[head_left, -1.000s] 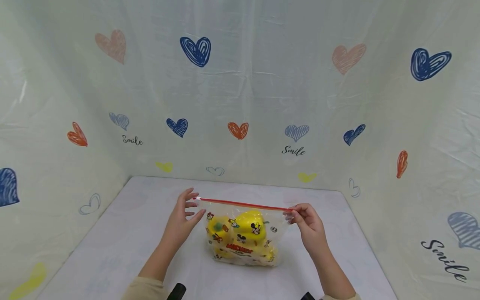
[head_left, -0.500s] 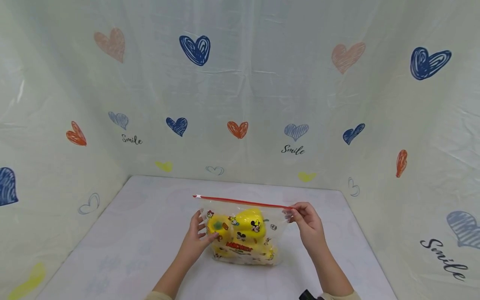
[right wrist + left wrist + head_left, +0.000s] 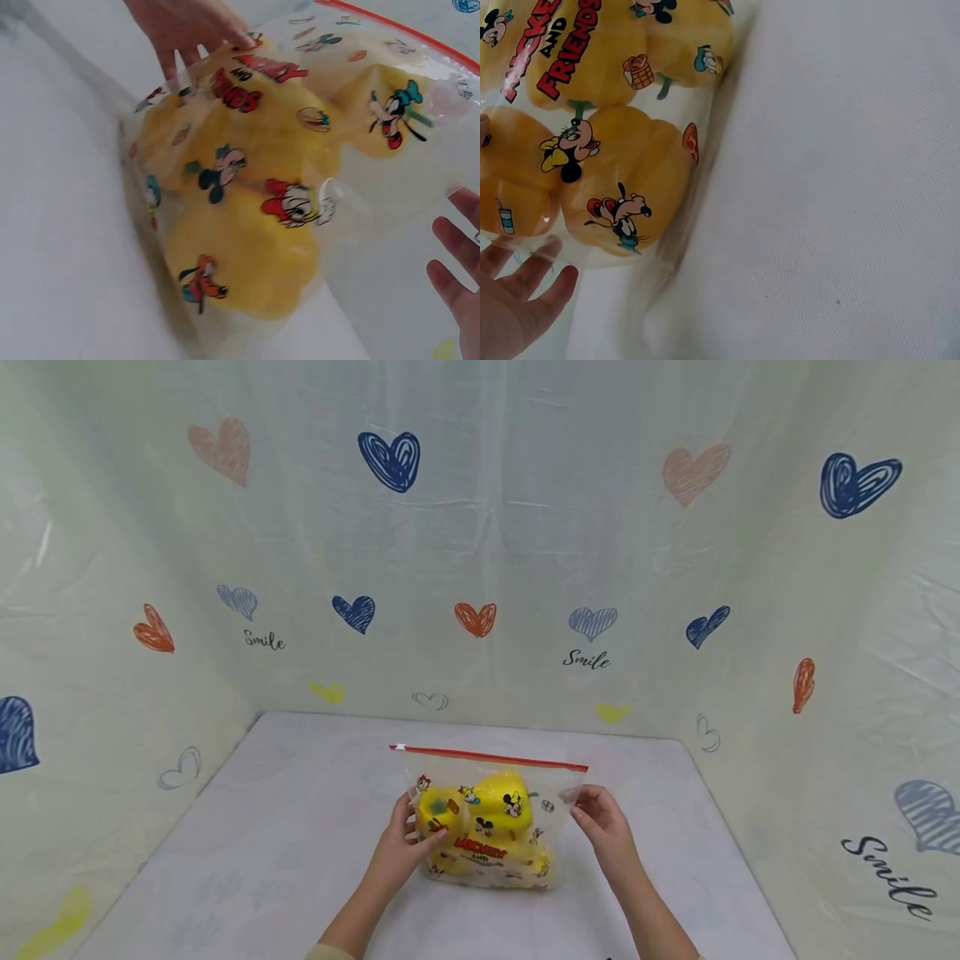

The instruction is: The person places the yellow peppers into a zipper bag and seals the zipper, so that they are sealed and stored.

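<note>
A clear zip bag [image 3: 491,864] printed with cartoon mice and red lettering stands on the table. Yellow bell peppers [image 3: 498,793] fill it, their green stems showing through the plastic. Along its top runs a red zip strip [image 3: 495,756], with a white slider [image 3: 401,747] at the left end. My left hand [image 3: 401,839] holds the bag's left side, thumb across the front and fingers behind. Close beside the right edge is my right hand [image 3: 606,827]; in the right wrist view its fingers [image 3: 454,240] are spread and apart from the peppers.
The white table [image 3: 262,860] extends around the bag on all sides. Behind it and at both sides hang pale curtains [image 3: 480,527] printed with hearts and the word Smile.
My left hand has come down from the zip's left end to the bag's side. The right hand has let go of the zip's right end and dropped lower beside the edge.
</note>
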Demonstrator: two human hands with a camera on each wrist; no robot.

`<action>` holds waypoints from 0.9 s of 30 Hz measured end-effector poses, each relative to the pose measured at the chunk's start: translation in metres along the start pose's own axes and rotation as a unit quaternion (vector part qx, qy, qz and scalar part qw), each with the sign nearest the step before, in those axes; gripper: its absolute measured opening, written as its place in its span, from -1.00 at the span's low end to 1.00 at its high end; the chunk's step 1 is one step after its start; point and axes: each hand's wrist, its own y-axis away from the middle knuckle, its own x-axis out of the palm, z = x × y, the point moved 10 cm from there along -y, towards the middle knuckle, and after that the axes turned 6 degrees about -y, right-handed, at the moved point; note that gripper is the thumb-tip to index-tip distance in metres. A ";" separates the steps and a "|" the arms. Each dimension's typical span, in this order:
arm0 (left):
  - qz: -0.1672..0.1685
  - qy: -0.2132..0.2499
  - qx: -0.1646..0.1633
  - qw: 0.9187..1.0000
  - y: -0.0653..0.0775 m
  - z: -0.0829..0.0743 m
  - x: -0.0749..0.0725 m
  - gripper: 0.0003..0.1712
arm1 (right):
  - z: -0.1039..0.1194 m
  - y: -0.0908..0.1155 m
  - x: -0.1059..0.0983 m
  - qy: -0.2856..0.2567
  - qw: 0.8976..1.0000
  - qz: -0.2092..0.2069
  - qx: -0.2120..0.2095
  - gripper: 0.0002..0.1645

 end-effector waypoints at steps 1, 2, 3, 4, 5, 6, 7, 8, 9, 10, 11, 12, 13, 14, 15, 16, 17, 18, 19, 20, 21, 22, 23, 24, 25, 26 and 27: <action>-0.001 -0.003 -0.001 1.000 -0.001 0.000 0.000 0.08 | -0.009 0.002 0.001 0.009 1.000 0.000 0.015 -0.67; -0.003 -0.005 -0.002 1.000 -0.001 0.000 0.000 0.07 | -0.017 0.003 0.003 0.018 0.999 0.003 0.026 -0.63; -0.004 -0.006 -0.004 1.000 -0.002 0.000 0.000 0.06 | -0.026 0.004 0.005 0.027 0.999 0.006 0.039 -0.58; -0.005 -0.006 -0.005 1.000 -0.003 0.000 0.000 0.05 | -0.035 0.006 0.007 0.036 0.998 0.011 0.050 -0.53; -0.007 -0.006 -0.006 1.000 -0.004 0.000 0.000 0.05 | -0.043 0.007 0.009 0.043 0.997 0.015 0.060 -0.48; -0.007 -0.005 -0.006 1.000 -0.005 0.000 0.000 0.04 | -0.051 0.009 0.010 0.047 0.996 0.020 0.067 -0.41; -0.008 -0.005 -0.006 1.000 -0.006 -0.001 0.001 0.04 | -0.059 0.011 0.012 0.050 0.995 0.023 0.079 -0.35; -0.008 -0.005 -0.005 1.000 -0.007 -0.001 0.001 0.04 | -0.066 0.013 0.014 0.050 0.995 0.027 0.087 -0.29; -0.008 -0.005 -0.004 1.000 -0.008 -0.001 0.001 0.04 | -0.072 0.014 0.015 0.049 0.994 0.028 0.096 -0.24; -0.008 -0.006 -0.002 1.000 -0.009 -0.001 0.002 0.05 | -0.077 0.016 0.016 0.047 0.993 0.029 0.100 -0.20; -0.007 -0.007 -0.001 1.000 -0.010 -0.001 0.003 0.05 | -0.081 0.017 0.017 0.043 0.993 0.027 0.106 -0.16; -0.007 -0.007 -0.001 1.000 -0.012 -0.001 0.003 0.05 | -0.084 0.018 0.018 0.040 0.993 0.026 0.109 -0.13; -0.007 -0.008 -0.001 1.000 -0.013 -0.001 0.003 0.06 | -0.086 0.020 0.019 0.038 0.993 0.025 0.111 -0.11; -0.006 -0.010 -0.002 1.000 -0.014 -0.001 0.004 0.06 | -0.088 0.020 0.019 0.037 0.993 0.026 0.109 -0.09; -0.005 -0.011 -0.003 1.000 -0.015 0.000 0.004 0.06 | -0.089 0.020 0.020 0.035 0.993 0.027 0.105 -0.08; -0.004 -0.011 -0.005 1.000 -0.016 0.001 0.005 0.06 | -0.089 0.021 0.021 0.035 0.994 0.030 0.097 -0.08; -0.002 -0.010 -0.007 1.000 -0.016 0.002 0.005 0.06 | -0.090 0.021 0.021 0.034 0.995 0.031 0.094 -0.08; 0.000 -0.009 -0.008 1.000 -0.017 0.003 0.006 0.06 | -0.091 0.021 0.021 0.034 0.995 0.031 0.090 -0.09; 0.004 -0.008 -0.008 1.000 -0.018 0.003 0.007 0.06 | -0.091 0.021 0.021 0.034 0.995 0.030 0.086 -0.10; 0.009 -0.006 -0.007 1.000 -0.018 0.004 0.007 0.06 | -0.092 0.020 0.021 0.034 0.995 0.028 0.084 -0.11; 0.012 -0.002 -0.006 1.000 -0.019 0.005 0.008 0.05 | -0.093 0.019 0.021 0.033 0.996 0.025 0.083 -0.12; 0.016 0.002 -0.004 1.000 -0.020 0.006 0.009 0.05 | -0.093 0.018 0.021 0.033 0.996 0.022 0.081 -0.12; 0.019 0.004 -0.002 1.000 -0.021 0.007 0.010 0.05 | -0.094 0.017 0.021 0.031 0.996 0.016 0.085 -0.13; 0.021 0.005 0.001 1.000 -0.022 0.007 0.011 0.05 | -0.094 0.016 0.021 0.031 0.996 0.013 0.084 -0.13; 0.022 0.005 0.003 1.000 -0.024 0.008 0.011 0.05 | -0.094 0.015 0.022 0.031 0.996 0.010 0.084 -0.14; 0.023 0.001 0.004 1.000 -0.025 0.009 0.012 0.05 | -0.095 0.014 0.022 0.033 0.996 0.008 0.085 -0.14; 0.023 -0.003 0.005 1.000 -0.027 0.009 0.013 0.05 | -0.095 0.013 0.023 0.035 0.996 0.006 0.085 -0.14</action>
